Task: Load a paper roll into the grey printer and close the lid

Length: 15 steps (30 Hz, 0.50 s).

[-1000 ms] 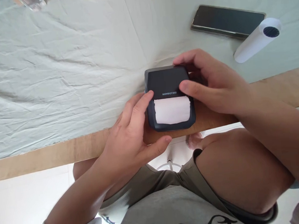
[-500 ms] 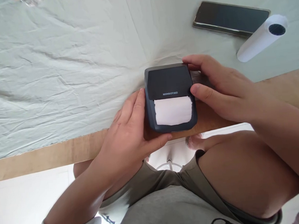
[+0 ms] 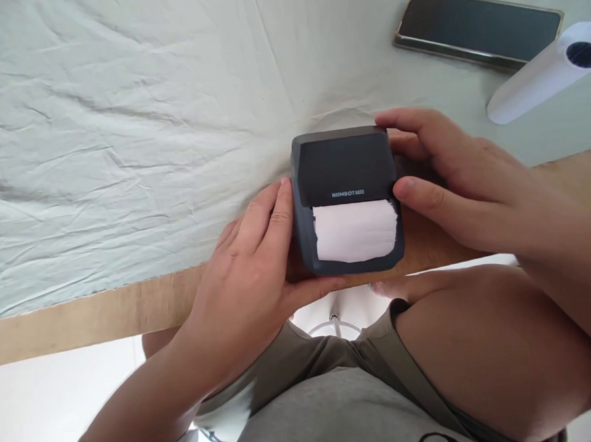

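Observation:
A dark label printer [image 3: 344, 161] marked NIIMBOT sits at the table's front edge, between my hands. White paper with ragged side edges [image 3: 356, 230] covers its lower face, below the black lid. My left hand [image 3: 248, 257] grips the printer's left side, its fingers along the side and its thumb under the near edge. On the right, my right hand [image 3: 453, 171] holds the other side, index finger at the far corner and thumb on the lid's lower right corner. The printer's underside is hidden.
A dark-screened smartphone [image 3: 478, 26] lies on the pale, creased cloth [image 3: 119, 125] at the back right. Beside it, partly overlapping it in view, is a white paper roll [image 3: 532, 83] with a dark hollow end. The bare wooden table edge [image 3: 105, 312] runs in front of my body.
The printer appears slightly lower, further right and larger, with both hands still around it. The phone and paper roll also appear further right, as the view has shifted.

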{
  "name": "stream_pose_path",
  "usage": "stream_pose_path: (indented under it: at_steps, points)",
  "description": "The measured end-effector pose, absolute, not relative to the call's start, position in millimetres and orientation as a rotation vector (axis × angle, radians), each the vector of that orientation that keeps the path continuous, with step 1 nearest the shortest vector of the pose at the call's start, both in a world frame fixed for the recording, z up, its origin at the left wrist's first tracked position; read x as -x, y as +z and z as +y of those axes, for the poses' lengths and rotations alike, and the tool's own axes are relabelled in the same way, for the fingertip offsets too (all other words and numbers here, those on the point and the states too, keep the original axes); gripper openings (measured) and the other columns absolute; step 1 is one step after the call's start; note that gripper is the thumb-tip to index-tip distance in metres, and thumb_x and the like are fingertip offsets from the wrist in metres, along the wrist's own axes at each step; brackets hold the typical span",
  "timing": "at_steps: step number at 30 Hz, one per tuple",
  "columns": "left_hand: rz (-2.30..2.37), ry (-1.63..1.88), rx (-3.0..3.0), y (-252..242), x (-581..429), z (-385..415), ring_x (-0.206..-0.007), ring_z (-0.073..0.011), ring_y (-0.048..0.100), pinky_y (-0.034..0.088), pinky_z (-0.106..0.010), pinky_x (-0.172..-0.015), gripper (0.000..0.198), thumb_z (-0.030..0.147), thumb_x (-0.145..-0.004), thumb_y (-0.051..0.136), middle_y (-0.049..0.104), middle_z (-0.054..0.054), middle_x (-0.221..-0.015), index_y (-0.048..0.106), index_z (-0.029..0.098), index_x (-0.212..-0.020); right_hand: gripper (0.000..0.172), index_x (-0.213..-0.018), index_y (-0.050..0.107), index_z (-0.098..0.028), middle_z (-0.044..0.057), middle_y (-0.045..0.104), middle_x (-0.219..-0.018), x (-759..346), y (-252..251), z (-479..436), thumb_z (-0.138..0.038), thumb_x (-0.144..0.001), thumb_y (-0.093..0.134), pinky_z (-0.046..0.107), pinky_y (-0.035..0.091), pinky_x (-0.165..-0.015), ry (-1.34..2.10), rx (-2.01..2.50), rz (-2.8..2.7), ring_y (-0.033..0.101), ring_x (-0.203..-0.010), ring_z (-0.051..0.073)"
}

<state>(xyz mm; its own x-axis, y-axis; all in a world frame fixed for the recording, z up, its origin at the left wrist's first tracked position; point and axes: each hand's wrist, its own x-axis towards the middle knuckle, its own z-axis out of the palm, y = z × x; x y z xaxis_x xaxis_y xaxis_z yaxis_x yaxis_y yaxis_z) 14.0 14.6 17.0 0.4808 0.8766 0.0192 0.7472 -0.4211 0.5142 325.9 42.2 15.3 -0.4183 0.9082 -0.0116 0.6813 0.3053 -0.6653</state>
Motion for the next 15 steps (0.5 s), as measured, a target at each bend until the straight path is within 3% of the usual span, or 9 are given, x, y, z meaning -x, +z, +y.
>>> stream_pose_path:
  at_steps: [4,9,11,15]
  points:
    - [1.33,0.441,-2.33,16.3,-13.5,17.7,-0.164,-0.0442,0.067,0.058,-0.061,-0.139,0.105,0.094,-0.102,0.072,0.066,-0.012,-0.18,0.049,0.03,-0.182,0.079,-0.177,0.03,-0.023,0.017,0.07,-0.167,-323.5,16.7,41.8,-0.077,-0.119,0.036,0.062,0.062,-0.121,0.833,1.375,-2.242,0.08,-0.13,0.029]
    - [1.234,0.561,-2.529,9.8,-11.6,21.7,-0.157,-0.0391,0.074,0.055,-0.06,-0.14,0.092,0.085,-0.107,0.074,0.074,-0.016,-0.171,0.054,0.028,-0.176,0.066,-0.174,0.026,-0.028,0.014,0.076,-0.155,-322.4,19.8,47.4,-0.066,-0.121,0.037,0.058,0.064,-0.112,0.829,1.241,-2.291,0.079,-0.111,0.025]
    - [1.213,0.548,-2.529,7.6,-11.0,22.8,-0.157,-0.039,0.074,0.053,-0.062,-0.142,0.092,0.086,-0.107,0.073,0.074,-0.016,-0.171,0.054,0.029,-0.176,0.069,-0.176,0.026,-0.03,0.014,0.077,-0.153,-323.9,19.2,48.8,-0.068,-0.12,0.039,0.062,0.063,-0.116,0.863,1.227,-2.286,0.08,-0.115,0.027]
    - [1.229,0.508,-2.419,6.9,-9.9,24.1,-0.166,-0.0426,0.066,0.054,-0.063,-0.14,0.102,0.085,-0.101,0.081,0.067,-0.016,-0.179,0.05,0.028,-0.18,0.086,-0.18,0.027,-0.032,0.017,0.074,-0.16,-328.5,14.7,47.7,-0.079,-0.112,0.054,0.069,0.06,-0.127,0.993,1.275,-2.178,0.078,-0.139,0.034]
